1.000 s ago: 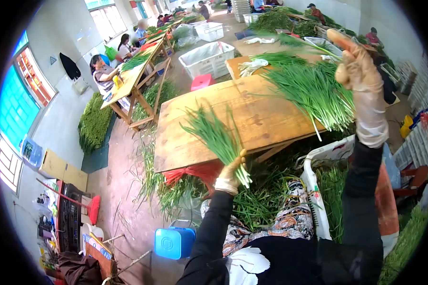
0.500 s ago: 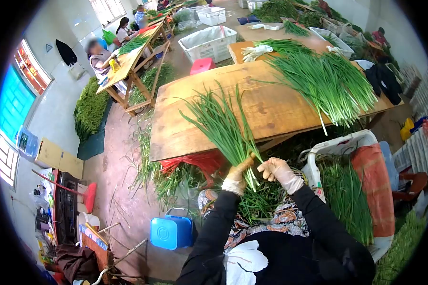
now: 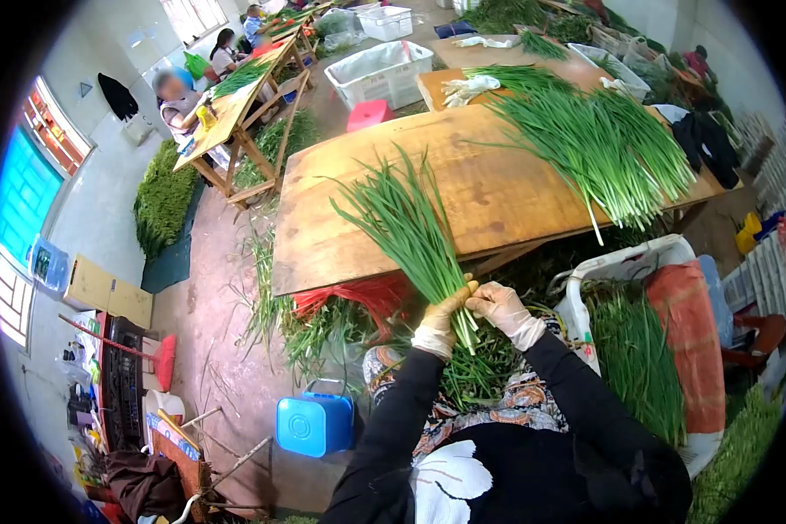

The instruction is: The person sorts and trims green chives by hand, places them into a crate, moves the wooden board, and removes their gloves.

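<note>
A bunch of green chives (image 3: 417, 243) is in my left hand (image 3: 444, 320), whose gloved fingers are wrapped round the stems near their pale lower ends. The leafy tips reach up over the near edge of the wooden table (image 3: 349, 188). My right hand (image 3: 501, 309), also gloved, is right beside the bunch, its fingers curled in against the stems. What those fingertips pinch, if anything, is hidden. Below both hands, loose green leaves (image 3: 480, 371) lie over my patterned lap.
A large pile of chives (image 3: 603, 153) covers the table's right side. A white crate (image 3: 576, 319) with greens stands at my right. On the floor at left is a blue container (image 3: 314, 424). A white basket (image 3: 380, 74) is behind the table. People sit at another table (image 3: 227, 113).
My right hand has shifted slightly left, closer to the bunch. The separate chive blade that ran towards it now lies in with the others. My left hand keeps its hold.
</note>
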Demonstrator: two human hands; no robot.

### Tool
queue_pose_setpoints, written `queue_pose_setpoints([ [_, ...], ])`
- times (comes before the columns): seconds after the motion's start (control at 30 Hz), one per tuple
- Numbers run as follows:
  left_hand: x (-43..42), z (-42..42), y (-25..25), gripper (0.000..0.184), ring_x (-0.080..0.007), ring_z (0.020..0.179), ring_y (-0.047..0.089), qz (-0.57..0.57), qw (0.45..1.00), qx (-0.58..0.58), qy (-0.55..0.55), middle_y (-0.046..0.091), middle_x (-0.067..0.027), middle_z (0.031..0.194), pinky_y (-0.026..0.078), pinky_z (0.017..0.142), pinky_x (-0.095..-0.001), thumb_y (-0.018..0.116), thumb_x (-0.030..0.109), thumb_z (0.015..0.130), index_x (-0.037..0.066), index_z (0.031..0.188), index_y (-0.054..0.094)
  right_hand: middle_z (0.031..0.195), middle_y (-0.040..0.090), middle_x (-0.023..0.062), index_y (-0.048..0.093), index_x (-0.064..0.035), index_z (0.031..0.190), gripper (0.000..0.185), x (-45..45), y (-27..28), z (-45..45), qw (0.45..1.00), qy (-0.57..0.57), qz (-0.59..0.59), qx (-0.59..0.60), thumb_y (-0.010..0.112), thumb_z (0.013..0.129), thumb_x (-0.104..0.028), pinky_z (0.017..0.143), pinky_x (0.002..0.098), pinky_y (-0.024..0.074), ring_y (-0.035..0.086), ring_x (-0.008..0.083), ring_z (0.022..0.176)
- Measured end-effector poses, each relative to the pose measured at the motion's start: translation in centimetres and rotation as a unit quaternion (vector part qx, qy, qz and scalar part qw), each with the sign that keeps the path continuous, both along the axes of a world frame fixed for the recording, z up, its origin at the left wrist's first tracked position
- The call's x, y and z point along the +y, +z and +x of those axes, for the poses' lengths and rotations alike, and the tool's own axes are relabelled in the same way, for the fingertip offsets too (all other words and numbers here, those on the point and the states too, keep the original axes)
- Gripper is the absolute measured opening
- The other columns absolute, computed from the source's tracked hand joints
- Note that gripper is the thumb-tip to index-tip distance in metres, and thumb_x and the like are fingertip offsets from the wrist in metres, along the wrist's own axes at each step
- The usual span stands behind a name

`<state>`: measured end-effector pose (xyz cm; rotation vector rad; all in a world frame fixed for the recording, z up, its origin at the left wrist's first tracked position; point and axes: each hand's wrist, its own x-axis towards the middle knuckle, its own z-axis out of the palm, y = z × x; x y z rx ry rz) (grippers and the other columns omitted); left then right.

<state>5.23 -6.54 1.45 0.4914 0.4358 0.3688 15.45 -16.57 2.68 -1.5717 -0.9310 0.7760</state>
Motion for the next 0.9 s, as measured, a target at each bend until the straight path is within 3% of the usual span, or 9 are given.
queue_pose_setpoints([
  [0.23, 0.0, 0.8, 0.7, 0.032, -0.0159, 0.080, 0.059, 0.077, 0.990, 0.050, 0.104, 0.060, -0.0092, 0.092, 0.049, 0.067, -0.0259, 0.060, 0.004, 0.074, 0.000, 0.104, 0.052, 0.068, 0.054, 0.0048, 0.056, -0.0046, 0.070, 0.024, -0.8, -0.8, -1.3, 0.937, -0.184, 0.179, -0.238, 0.052, 0.082, -0.026, 0.057, 0.0283, 0.0401, 0.049, 0.0153, 0.062],
  [0.3, 1.1, 0.4, 1.8, 0.031, -0.0166, 0.076, 0.059, 0.019, 0.988, 0.052, 0.142, 0.059, -0.0103, 0.092, 0.049, 0.065, -0.0270, 0.059, 0.001, 0.074, -0.001, 0.103, 0.052, 0.069, 0.054, 0.0027, 0.056, -0.0050, 0.077, 0.025, -3.1, -1.9, -1.4, 0.973, -0.184, 0.139, 0.019, 0.044, 0.087, -0.024, 0.056, 0.0232, 0.0406, 0.047, 0.0099, 0.063],
  [0.37, 2.1, 0.4, 0.9, 0.034, -0.0162, 0.061, 0.054, 0.020, 0.988, 0.024, 0.150, 0.058, -0.0116, 0.083, 0.047, 0.057, -0.0272, 0.057, -0.002, 0.073, -0.003, 0.105, 0.047, 0.069, 0.057, 0.0044, 0.054, -0.0021, 0.072, 0.031, -5.7, -4.4, 0.2, 0.990, -0.116, 0.028, 0.073, 0.040, 0.088, -0.024, 0.054, 0.0214, 0.0390, 0.047, 0.0092, 0.055],
  [0.4, 2.0, 0.3, 0.8, 0.029, -0.0149, 0.058, 0.053, 0.051, 0.986, 0.029, 0.155, 0.057, -0.0104, 0.078, 0.046, 0.054, -0.0260, 0.058, -0.001, 0.073, -0.003, 0.100, 0.047, 0.069, 0.058, 0.0052, 0.055, -0.0013, 0.074, 0.032, -6.2, -5.3, 1.7, 0.976, 0.000, -0.200, 0.088, 0.039, 0.088, -0.025, 0.056, 0.0223, 0.0399, 0.048, 0.0107, 0.055],
  [0.43, 1.7, 0.2, 0.7, 0.024, -0.0135, 0.056, 0.053, 0.082, 0.983, 0.035, 0.159, 0.056, -0.0092, 0.074, 0.045, 0.051, -0.0248, 0.058, -0.001, 0.073, -0.002, 0.095, 0.048, 0.069, 0.060, 0.0060, 0.056, -0.0004, 0.075, 0.033, -6.5, -6.0, 2.6, 0.897, 0.115, -0.416, 0.098, 0.038, 0.088, -0.025, 0.057, 0.0232, 0.0409, 0.050, 0.0121, 0.054],
  [0.47, 1.3, 0.3, 0.2, 0.024, -0.0121, 0.054, 0.051, 0.128, 0.972, 0.078, 0.182, 0.054, -0.0079, 0.071, 0.042, 0.049, -0.0241, 0.058, -0.001, 0.072, -0.001, 0.094, 0.047, 0.087, 0.060, 0.0117, 0.056, 0.0007, 0.092, 0.042, -6.8, -5.5, 2.7, 0.801, 0.229, -0.532, -0.154, 0.038, 0.087, -0.037, 0.069, 0.0263, 0.0424, 0.056, 0.0176, 0.071],
  [0.6, -0.7, 1.1, -2.9, 0.063, -0.0193, 0.081, 0.049, 0.361, 0.885, 0.203, 0.212, 0.048, -0.0127, 0.095, 0.041, 0.071, -0.0298, 0.062, 0.000, 0.061, -0.001, 0.115, 0.029, 0.088, 0.056, 0.0205, 0.047, 0.0020, 0.108, 0.057, -5.6, -5.2, 1.0, 0.924, -0.016, -0.164, -0.344, 0.036, 0.083, -0.048, 0.073, 0.0348, 0.0426, 0.055, 0.0281, 0.083],
  [0.7, -1.7, 1.8, -3.1, 0.094, -0.0292, 0.099, 0.042, 0.534, 0.789, 0.222, 0.207, 0.036, -0.0218, 0.115, 0.034, 0.087, -0.0351, 0.067, 0.005, 0.055, -0.005, 0.128, 0.008, 0.098, 0.055, 0.0089, 0.041, -0.0016, 0.117, 0.077, -2.3, -4.6, 0.1, 0.971, 0.001, 0.016, 0.238, 0.039, 0.073, -0.065, 0.082, 0.0297, 0.0380, 0.052, 0.0190, 0.090],
  [0.9, -4.2, 1.4, -0.5, 0.107, -0.0351, 0.107, 0.037, 0.698, 0.580, 0.420, -0.018, 0.034, -0.0237, 0.120, 0.030, 0.087, -0.0392, 0.067, 0.023, 0.056, -0.007, 0.127, -0.007, 0.101, 0.053, 0.0042, 0.045, -0.0049, 0.113, 0.059, -0.3, -3.4, -1.3, 0.889, 0.083, 0.071, 0.444, 0.052, 0.075, -0.050, 0.082, 0.0292, 0.0383, 0.049, 0.0147, 0.093],
])
